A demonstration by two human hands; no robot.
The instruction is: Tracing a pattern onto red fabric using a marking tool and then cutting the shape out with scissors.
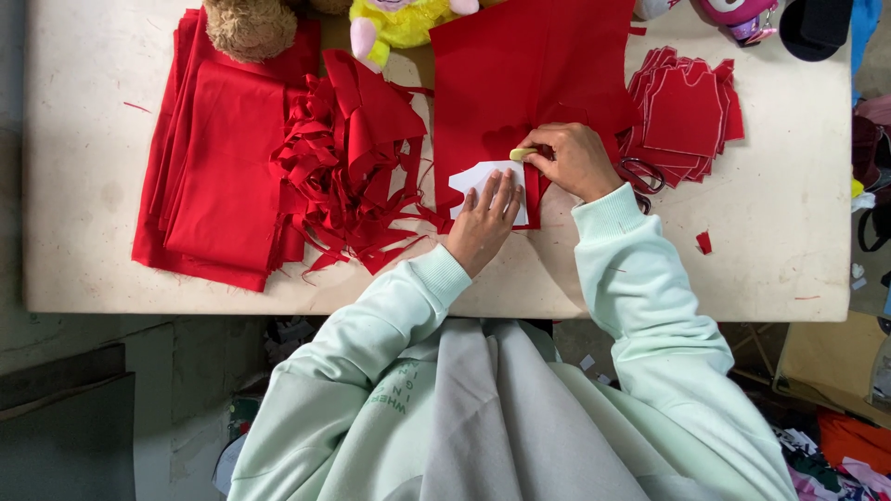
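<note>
Two hands work on the white paper template [490, 181], which lies on the red fabric sheet [520, 83]. Left hand [484, 223] presses flat on the template's lower edge, fingers spread narrowly. Right hand [577, 160], at the template's upper right corner, pinches a pale chalk piece [522, 153].

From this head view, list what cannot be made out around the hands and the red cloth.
- White template: its lower part is hidden under the left hand.
- Pale marker: mostly hidden in the right hand; its tip is too small to see.
- Scissors: partly hidden behind the right wrist.
- Brown plush toy and yellow plush toy: cut off by the top edge.
</note>
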